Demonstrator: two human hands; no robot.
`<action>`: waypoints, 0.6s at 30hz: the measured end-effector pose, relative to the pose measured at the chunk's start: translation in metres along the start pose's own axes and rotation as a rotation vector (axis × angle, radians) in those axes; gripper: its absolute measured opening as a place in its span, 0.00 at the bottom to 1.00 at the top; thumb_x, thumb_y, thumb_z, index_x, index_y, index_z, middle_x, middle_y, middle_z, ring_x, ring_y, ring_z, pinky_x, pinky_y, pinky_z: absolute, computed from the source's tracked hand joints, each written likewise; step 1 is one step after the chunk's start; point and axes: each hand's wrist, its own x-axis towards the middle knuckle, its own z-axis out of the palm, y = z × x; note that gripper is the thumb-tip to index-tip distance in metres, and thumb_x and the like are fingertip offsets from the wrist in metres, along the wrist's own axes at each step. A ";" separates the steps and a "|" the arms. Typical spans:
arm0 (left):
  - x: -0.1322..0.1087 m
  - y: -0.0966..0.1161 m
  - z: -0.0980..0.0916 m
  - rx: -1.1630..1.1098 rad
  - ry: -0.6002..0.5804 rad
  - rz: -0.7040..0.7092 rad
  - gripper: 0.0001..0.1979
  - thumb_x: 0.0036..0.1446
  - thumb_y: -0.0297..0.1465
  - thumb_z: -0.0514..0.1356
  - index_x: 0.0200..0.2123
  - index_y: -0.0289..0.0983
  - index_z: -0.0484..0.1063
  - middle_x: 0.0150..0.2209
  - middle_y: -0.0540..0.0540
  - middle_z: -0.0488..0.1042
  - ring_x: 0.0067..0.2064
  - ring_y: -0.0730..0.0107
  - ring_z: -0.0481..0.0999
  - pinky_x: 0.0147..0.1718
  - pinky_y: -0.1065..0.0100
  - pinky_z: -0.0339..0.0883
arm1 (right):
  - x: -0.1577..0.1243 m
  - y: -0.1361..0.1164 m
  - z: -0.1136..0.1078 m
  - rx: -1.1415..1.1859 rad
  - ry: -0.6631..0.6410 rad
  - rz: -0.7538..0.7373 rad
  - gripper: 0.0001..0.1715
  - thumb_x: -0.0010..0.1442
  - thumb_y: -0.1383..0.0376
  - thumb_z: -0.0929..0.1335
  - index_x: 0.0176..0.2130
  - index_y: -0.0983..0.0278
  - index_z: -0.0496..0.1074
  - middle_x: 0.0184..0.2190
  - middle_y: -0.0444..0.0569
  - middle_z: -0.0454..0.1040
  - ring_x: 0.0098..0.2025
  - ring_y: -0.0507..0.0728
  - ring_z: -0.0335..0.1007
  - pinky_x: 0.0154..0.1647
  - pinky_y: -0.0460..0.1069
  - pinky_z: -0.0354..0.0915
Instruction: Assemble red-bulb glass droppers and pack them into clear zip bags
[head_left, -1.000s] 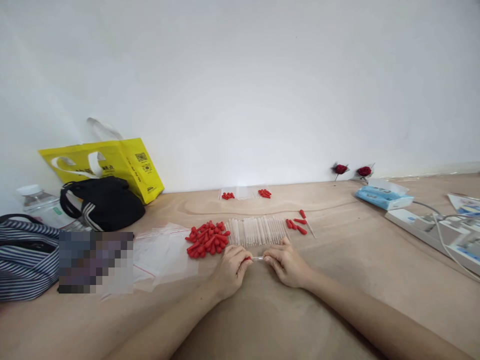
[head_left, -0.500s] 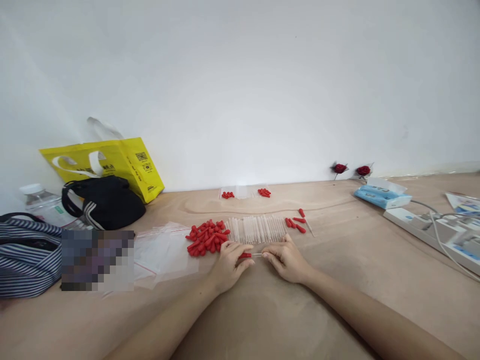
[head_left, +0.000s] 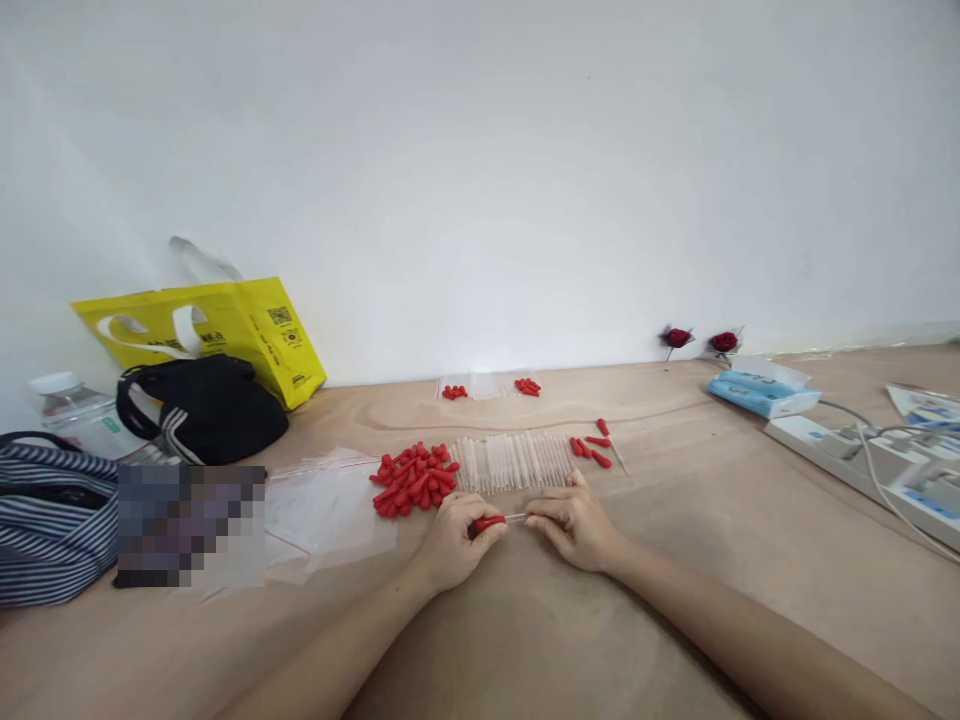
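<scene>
My left hand pinches a red rubber dropper bulb between thumb and fingers. From the right, my right hand is closed on a thin clear dropper tube, whose left end meets the bulb's mouth. How far it sits inside, I cannot tell. Just beyond my left hand lies a heap of red dropper bulbs. A row of clear dropper tubes lies side by side beyond both hands. Several loose red bulbs and a tube with a bulb are to the right of the row.
Clear zip bags are spread at left, beside a striped bag, a black pouch, a plastic bottle and a yellow bag. Filled small bags lie by the wall. Tissues and a power strip are at right.
My left thumb has come in against the red bulb, and both hands have shifted slightly toward me. Tube and bulb remain end to end.
</scene>
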 end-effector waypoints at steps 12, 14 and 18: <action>0.000 0.002 -0.002 0.016 0.006 0.019 0.07 0.52 0.29 0.56 0.25 0.37 0.72 0.24 0.50 0.73 0.30 0.70 0.70 0.37 0.65 0.60 | 0.005 -0.002 -0.006 -0.063 -0.056 0.023 0.14 0.61 0.63 0.58 0.32 0.61 0.71 0.27 0.44 0.72 0.31 0.51 0.62 0.34 0.49 0.44; 0.001 -0.001 -0.001 0.001 0.012 0.007 0.07 0.52 0.29 0.56 0.26 0.37 0.73 0.25 0.50 0.73 0.30 0.70 0.70 0.37 0.66 0.60 | 0.006 -0.003 -0.009 -0.132 -0.055 -0.004 0.13 0.60 0.62 0.60 0.32 0.61 0.71 0.27 0.46 0.71 0.33 0.53 0.60 0.34 0.50 0.44; 0.000 -0.009 0.001 -0.039 0.071 -0.029 0.08 0.53 0.30 0.56 0.35 0.37 0.73 0.28 0.49 0.71 0.29 0.71 0.70 0.33 0.68 0.63 | 0.006 -0.004 -0.014 -0.259 -0.061 -0.064 0.11 0.57 0.66 0.61 0.34 0.61 0.72 0.29 0.49 0.70 0.34 0.55 0.59 0.33 0.51 0.45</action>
